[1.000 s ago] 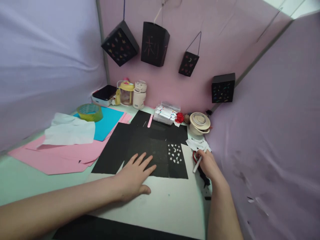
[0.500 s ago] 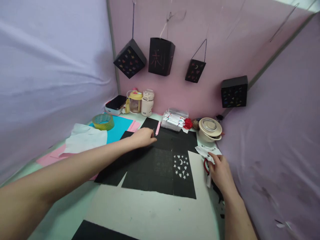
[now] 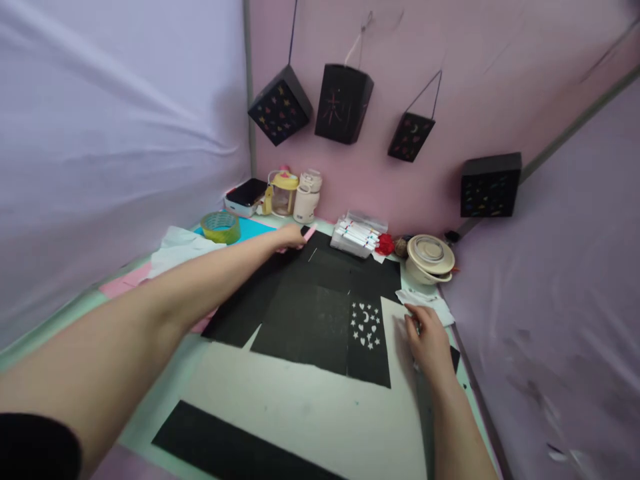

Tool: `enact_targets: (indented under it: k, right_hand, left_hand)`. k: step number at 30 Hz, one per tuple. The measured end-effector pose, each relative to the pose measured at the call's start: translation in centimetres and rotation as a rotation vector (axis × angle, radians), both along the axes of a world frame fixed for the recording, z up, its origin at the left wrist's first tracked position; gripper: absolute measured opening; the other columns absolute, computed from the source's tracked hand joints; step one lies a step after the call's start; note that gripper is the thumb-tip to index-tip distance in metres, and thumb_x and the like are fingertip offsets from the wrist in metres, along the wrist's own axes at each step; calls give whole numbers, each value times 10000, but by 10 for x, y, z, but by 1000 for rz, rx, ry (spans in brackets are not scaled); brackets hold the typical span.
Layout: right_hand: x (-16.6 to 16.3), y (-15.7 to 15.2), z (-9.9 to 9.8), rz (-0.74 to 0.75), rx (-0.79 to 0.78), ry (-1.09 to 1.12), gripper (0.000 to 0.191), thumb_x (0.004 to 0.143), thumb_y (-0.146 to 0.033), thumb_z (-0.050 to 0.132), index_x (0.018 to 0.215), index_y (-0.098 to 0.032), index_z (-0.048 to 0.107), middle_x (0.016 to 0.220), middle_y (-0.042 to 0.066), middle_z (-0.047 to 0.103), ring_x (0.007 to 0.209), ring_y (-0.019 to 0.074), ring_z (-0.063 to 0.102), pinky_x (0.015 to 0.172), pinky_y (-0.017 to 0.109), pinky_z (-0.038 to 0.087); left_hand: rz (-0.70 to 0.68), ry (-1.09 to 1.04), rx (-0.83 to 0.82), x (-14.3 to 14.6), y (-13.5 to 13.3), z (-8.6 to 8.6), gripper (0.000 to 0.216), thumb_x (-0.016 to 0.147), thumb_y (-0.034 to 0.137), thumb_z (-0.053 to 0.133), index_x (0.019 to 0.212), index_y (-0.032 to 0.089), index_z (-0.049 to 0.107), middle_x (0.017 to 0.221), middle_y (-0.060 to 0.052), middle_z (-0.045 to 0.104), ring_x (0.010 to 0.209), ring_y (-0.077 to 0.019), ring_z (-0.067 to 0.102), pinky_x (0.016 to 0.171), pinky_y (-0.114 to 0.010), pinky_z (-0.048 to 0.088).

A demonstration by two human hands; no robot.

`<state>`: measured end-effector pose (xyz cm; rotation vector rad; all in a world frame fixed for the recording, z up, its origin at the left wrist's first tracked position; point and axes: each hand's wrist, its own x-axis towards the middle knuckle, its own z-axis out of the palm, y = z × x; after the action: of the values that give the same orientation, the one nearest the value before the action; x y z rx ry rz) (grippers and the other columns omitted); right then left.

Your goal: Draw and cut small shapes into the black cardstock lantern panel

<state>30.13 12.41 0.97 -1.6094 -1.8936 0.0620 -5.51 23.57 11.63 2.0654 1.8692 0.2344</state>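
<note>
At the back of the black paper, my left hand (image 3: 291, 238) is closed around a slim pink stick-shaped tool (image 3: 311, 233), perhaps a craft knife, whose end sticks out past the fingers. Below lies a black paper sheet (image 3: 285, 320) with slits, spread over a white board (image 3: 310, 417). One panel (image 3: 365, 367) has cut-out stars, hearts and a moon. My right hand (image 3: 431, 343) is at the board's right edge, fingers curled with the thumb close to the forefinger. What it holds, if anything, is hidden. White crumpled paper (image 3: 435, 305) lies just beyond it.
Along the back are a phone (image 3: 249, 192), a cup (image 3: 285, 195), a cream bottle (image 3: 306, 200), a marker box (image 3: 356, 235), red yarn (image 3: 385, 244) and a lidded bowl (image 3: 430, 259). Tape (image 3: 221, 228) sits left. A black strip (image 3: 235, 440) lies in front. Black lanterns (image 3: 345, 103) hang above.
My left hand has moved back and taken hold of the pink tool that lay on the paper. My right hand has shifted slightly; the red-handled scissors beside it no longer show. The view has shifted.
</note>
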Motion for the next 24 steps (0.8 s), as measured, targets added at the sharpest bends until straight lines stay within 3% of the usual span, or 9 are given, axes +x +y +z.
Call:
enact_targets:
  k: [4,5,8,10,11,15,18,21,24]
  right_hand:
    - [-34,-13,20,-22,-55,314,276,837,-375,563,1011,-180,652,882,84,650,783,221,578,751,374,464]
    - [-49,-19,25,13,-150,465,300,816,-406,605,1015,-185,645,800,55,639,721,200,573,686,343,465]
    - [-102,-41,37,363,-569,780,491,783,-436,671,1198,-202,554,662,-25,590,534,132,496,515,264,406]
    - [-130,-54,38,419,-633,883,474,784,-442,686,1170,-200,557,583,-62,522,479,108,439,459,233,343]
    - [-139,-59,36,349,-594,920,381,805,-452,669,1074,-194,592,564,-63,502,474,100,423,446,223,317]
    - [-141,-63,27,129,-456,1037,283,844,-442,642,763,-177,584,535,-55,473,475,75,400,439,207,272]
    - [-122,-53,29,53,-398,1198,250,788,-411,703,793,-182,605,544,-51,509,456,71,412,423,195,260]
    - [-107,-38,41,12,-435,1353,302,733,-413,734,910,-191,634,658,0,626,510,106,514,411,193,305]
    - [-108,-24,50,6,-553,1399,349,741,-420,728,997,-198,643,830,43,692,619,131,597,439,197,375]
  left_hand:
    - [-40,-5,180,-14,-51,-5,285,957,382,508,1046,127,599,966,-52,630,827,-160,613,746,-340,520]
    - [-80,-10,242,-9,-70,-9,291,977,363,446,1001,121,604,926,-62,632,817,-167,602,734,-329,496]
    - [-282,-4,377,19,-127,-25,288,964,322,416,872,140,619,879,-83,629,867,-202,577,749,-331,441]
    - [-428,9,404,38,-154,-37,302,965,268,386,812,156,621,819,-75,624,829,-201,571,728,-333,420]
    - [-475,17,410,45,-162,-42,313,967,246,371,801,155,619,799,-76,619,809,-200,570,713,-333,414]
    - [-531,53,380,47,-172,-55,300,973,328,407,908,142,633,847,-88,634,833,-226,586,721,-349,424]
    - [-545,74,325,33,-169,-66,534,901,541,513,1193,99,584,1118,-157,638,1038,-292,577,839,-400,437]
    - [-663,81,266,22,-169,-85,835,794,729,520,1386,143,479,1480,-169,421,1365,-351,351,1070,-487,297]
    - [-750,98,177,23,-174,-105,953,753,813,458,1454,170,409,1559,-163,285,1443,-383,200,1121,-586,173]
